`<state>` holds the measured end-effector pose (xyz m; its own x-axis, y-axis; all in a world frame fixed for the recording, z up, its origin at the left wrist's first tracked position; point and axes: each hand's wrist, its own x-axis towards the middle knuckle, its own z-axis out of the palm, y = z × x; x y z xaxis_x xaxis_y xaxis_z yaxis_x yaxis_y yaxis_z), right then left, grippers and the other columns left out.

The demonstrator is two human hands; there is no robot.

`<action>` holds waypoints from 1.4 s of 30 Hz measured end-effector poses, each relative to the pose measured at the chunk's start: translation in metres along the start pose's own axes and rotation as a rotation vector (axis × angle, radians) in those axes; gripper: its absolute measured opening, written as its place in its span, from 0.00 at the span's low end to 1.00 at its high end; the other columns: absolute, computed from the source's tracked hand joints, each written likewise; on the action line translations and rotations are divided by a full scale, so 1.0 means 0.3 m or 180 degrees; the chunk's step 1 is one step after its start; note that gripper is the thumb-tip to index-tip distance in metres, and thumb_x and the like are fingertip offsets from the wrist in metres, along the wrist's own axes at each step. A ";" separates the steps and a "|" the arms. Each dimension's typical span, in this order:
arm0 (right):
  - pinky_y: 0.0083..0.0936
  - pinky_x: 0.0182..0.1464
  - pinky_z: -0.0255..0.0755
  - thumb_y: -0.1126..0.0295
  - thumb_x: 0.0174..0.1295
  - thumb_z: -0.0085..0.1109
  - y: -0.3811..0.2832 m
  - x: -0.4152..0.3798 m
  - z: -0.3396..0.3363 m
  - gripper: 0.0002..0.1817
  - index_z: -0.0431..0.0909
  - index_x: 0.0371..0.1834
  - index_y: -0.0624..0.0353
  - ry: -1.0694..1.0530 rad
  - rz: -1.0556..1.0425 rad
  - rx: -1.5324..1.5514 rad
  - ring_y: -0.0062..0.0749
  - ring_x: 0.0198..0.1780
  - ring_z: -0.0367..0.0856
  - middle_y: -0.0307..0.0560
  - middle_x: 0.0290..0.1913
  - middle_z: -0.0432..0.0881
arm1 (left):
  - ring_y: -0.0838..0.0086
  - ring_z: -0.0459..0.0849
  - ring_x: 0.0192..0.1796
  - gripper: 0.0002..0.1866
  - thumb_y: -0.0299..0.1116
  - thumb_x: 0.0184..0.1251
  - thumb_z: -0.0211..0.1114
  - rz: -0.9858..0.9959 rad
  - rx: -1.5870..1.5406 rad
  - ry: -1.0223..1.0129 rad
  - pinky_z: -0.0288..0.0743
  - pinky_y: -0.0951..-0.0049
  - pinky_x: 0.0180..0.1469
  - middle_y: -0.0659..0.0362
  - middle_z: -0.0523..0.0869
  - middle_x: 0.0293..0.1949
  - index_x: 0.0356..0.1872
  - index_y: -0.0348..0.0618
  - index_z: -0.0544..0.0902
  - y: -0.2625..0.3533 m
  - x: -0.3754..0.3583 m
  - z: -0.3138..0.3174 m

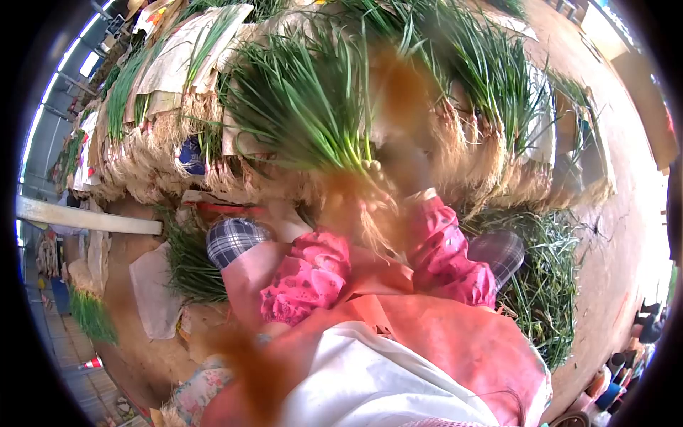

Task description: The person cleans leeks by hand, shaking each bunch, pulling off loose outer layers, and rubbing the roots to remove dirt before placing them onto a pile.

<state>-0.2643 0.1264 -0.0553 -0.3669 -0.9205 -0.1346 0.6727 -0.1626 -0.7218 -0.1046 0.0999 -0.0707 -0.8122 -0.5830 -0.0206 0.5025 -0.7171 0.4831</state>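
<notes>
A bunch of spring onions (313,107) with long green leaves fans out in front of me, its pale roots (371,220) hanging over my lap. My left hand (338,196) is at the base of this bunch and appears closed around it, though an orange smear on the lens covers most of the fingers. Just right of the stems is my right hand (415,167), badly blurred; its fingers cannot be made out. Small white bulbs (371,165) show between the two hands. Pink patterned sleeves cover both forearms.
More spring onions (491,92) lie in rows ahead, roots toward me, with others (203,107) on pale sacking at left. Loose green leaves (544,285) are heaped by my right knee. A white beam (89,215) juts in from the left. Orange smudges blur parts of the view.
</notes>
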 end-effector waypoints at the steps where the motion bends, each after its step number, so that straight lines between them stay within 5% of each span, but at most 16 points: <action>1: 0.17 0.22 0.64 0.71 0.61 0.50 -0.007 0.029 -0.049 0.05 0.73 0.37 0.59 0.0119 -0.0088 0.0564 0.19 0.21 0.69 0.36 0.22 0.72 | 0.55 0.83 0.28 0.25 0.32 0.53 0.62 -0.0007 -0.0180 0.0034 0.81 0.69 0.29 0.42 0.78 0.43 0.52 0.34 0.68 -0.006 -0.003 0.002; 4: 0.25 0.26 0.68 0.72 0.56 0.52 -0.170 -0.074 -0.080 0.03 0.74 0.32 0.58 -0.0347 -0.0419 -0.1500 0.26 0.23 0.72 0.39 0.22 0.73 | 0.56 0.83 0.32 0.25 0.29 0.52 0.61 -0.0313 0.0165 0.0078 0.82 0.70 0.28 0.44 0.77 0.47 0.53 0.34 0.68 0.087 -0.035 -0.008; 7: 0.27 0.30 0.73 0.73 0.47 0.55 -0.126 -0.214 -0.227 0.03 0.78 0.19 0.57 -0.3384 -0.2257 -0.5331 0.33 0.26 0.78 0.44 0.23 0.77 | 0.61 0.84 0.30 0.26 0.28 0.52 0.61 -0.0250 0.0448 0.0182 0.79 0.76 0.24 0.43 0.78 0.46 0.54 0.35 0.68 0.132 -0.057 -0.031; 8: 0.30 0.33 0.74 0.71 0.49 0.55 0.042 -0.231 -0.489 0.05 0.79 0.21 0.57 -0.4348 -0.1402 -0.6484 0.36 0.28 0.80 0.45 0.25 0.79 | 0.65 0.84 0.29 0.26 0.28 0.51 0.61 -0.0378 0.0461 0.0068 0.77 0.79 0.22 0.44 0.80 0.44 0.54 0.35 0.68 0.166 -0.067 -0.026; 10: 0.32 0.36 0.75 0.68 0.54 0.52 -0.080 -0.304 -0.342 0.09 0.81 0.33 0.56 -0.3498 0.0441 -0.6749 0.37 0.30 0.81 0.45 0.30 0.82 | 0.65 0.83 0.33 0.27 0.29 0.52 0.62 -0.0224 0.1025 -0.0206 0.79 0.74 0.29 0.46 0.81 0.41 0.55 0.36 0.67 0.213 -0.062 -0.115; 12: 0.33 0.37 0.75 0.67 0.56 0.50 -0.164 -0.244 -0.211 0.11 0.81 0.38 0.55 -0.3009 0.0101 -0.6750 0.38 0.31 0.81 0.45 0.32 0.83 | 0.65 0.82 0.36 0.28 0.30 0.53 0.62 -0.0123 0.1056 -0.0539 0.77 0.68 0.38 0.47 0.81 0.41 0.57 0.37 0.66 0.257 -0.055 -0.151; 13: 0.33 0.36 0.75 0.66 0.56 0.51 -0.167 -0.188 -0.224 0.12 0.80 0.39 0.56 -0.2325 -0.0908 -0.4962 0.40 0.31 0.81 0.48 0.33 0.82 | 0.65 0.82 0.37 0.28 0.30 0.55 0.62 -0.0140 0.0959 -0.0646 0.75 0.65 0.43 0.47 0.80 0.42 0.58 0.37 0.64 0.274 -0.048 -0.186; 15: 0.34 0.35 0.75 0.63 0.55 0.54 -0.280 -0.099 -0.105 0.13 0.78 0.39 0.57 -0.0950 -0.1517 -0.4020 0.43 0.31 0.81 0.52 0.32 0.81 | 0.64 0.81 0.39 0.29 0.31 0.57 0.61 -0.0056 0.0704 -0.0662 0.71 0.59 0.53 0.47 0.78 0.45 0.60 0.37 0.62 0.283 -0.019 -0.212; 20: 0.37 0.29 0.71 0.62 0.52 0.56 -0.399 0.248 0.022 0.11 0.73 0.34 0.56 0.0817 -0.2707 -0.6848 0.46 0.28 0.80 0.54 0.25 0.79 | 0.66 0.78 0.42 0.34 0.31 0.57 0.62 0.0481 0.0186 -0.0359 0.72 0.63 0.51 0.51 0.74 0.49 0.64 0.37 0.58 0.153 0.047 -0.078; 22: 0.39 0.31 0.71 0.65 0.51 0.55 -0.423 0.442 -0.116 0.09 0.75 0.32 0.57 0.0595 -0.1568 -0.6827 0.47 0.28 0.80 0.55 0.24 0.79 | 0.64 0.76 0.45 0.35 0.30 0.55 0.63 0.0183 0.0123 -0.0314 0.74 0.59 0.49 0.53 0.73 0.48 0.64 0.38 0.57 0.153 0.015 -0.029; 24: 0.33 0.32 0.71 0.67 0.50 0.53 -0.538 0.431 -0.164 0.08 0.78 0.26 0.60 0.1043 -0.2384 -0.5945 0.45 0.28 0.79 0.55 0.24 0.79 | 0.63 0.75 0.46 0.36 0.30 0.54 0.64 -0.0205 0.0118 -0.0425 0.75 0.57 0.48 0.53 0.73 0.47 0.64 0.38 0.57 0.170 -0.017 0.014; 26: 0.29 0.30 0.69 0.67 0.50 0.55 -0.603 0.346 -0.166 0.08 0.78 0.27 0.59 0.1086 -0.1866 -0.4015 0.40 0.24 0.78 0.52 0.23 0.78 | 0.59 0.80 0.40 0.29 0.28 0.54 0.62 -0.0280 0.0076 0.0015 0.80 0.61 0.37 0.53 0.74 0.45 0.59 0.38 0.64 0.158 -0.035 0.011; 33: 0.24 0.32 0.72 0.71 0.49 0.61 -0.350 0.071 0.003 0.06 0.77 0.31 0.58 0.0095 -0.2800 -0.4678 0.32 0.28 0.78 0.46 0.25 0.77 | 0.59 0.82 0.25 0.12 0.29 0.55 0.59 -0.0535 0.0422 0.0121 0.80 0.68 0.32 0.45 0.82 0.27 0.36 0.27 0.78 0.059 0.044 0.126; 35: 0.24 0.38 0.72 0.71 0.53 0.58 -0.219 0.088 -0.066 0.12 0.78 0.41 0.58 -0.1007 -0.1343 -0.3728 0.28 0.33 0.79 0.49 0.34 0.81 | 0.57 0.82 0.26 0.12 0.31 0.56 0.59 -0.0192 0.0543 0.0249 0.79 0.68 0.30 0.45 0.82 0.25 0.26 0.27 0.79 0.018 0.078 0.088; 38: 0.25 0.39 0.73 0.68 0.56 0.57 -0.201 -0.001 0.056 0.16 0.75 0.45 0.65 -0.0667 -0.0814 -0.3626 0.30 0.33 0.79 0.47 0.36 0.81 | 0.63 0.81 0.24 0.11 0.31 0.57 0.58 -0.0205 0.0303 0.0235 0.76 0.72 0.27 0.48 0.81 0.23 0.25 0.30 0.79 0.006 0.078 0.081; 42: 0.13 0.26 0.65 0.68 0.59 0.54 -0.267 0.130 -0.160 0.07 0.74 0.32 0.61 -0.0122 -0.2169 -0.3829 0.17 0.24 0.70 0.38 0.27 0.75 | 0.81 0.76 0.21 0.09 0.32 0.60 0.58 0.0105 0.0596 0.0292 0.67 0.85 0.22 0.57 0.82 0.26 0.32 0.35 0.79 0.027 0.005 0.125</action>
<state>-0.3633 0.1206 -0.0352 -0.3652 -0.7962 0.4824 -0.6006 -0.1944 -0.7756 -0.1128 0.1077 -0.0340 -0.7616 -0.6434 -0.0775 0.4575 -0.6186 0.6388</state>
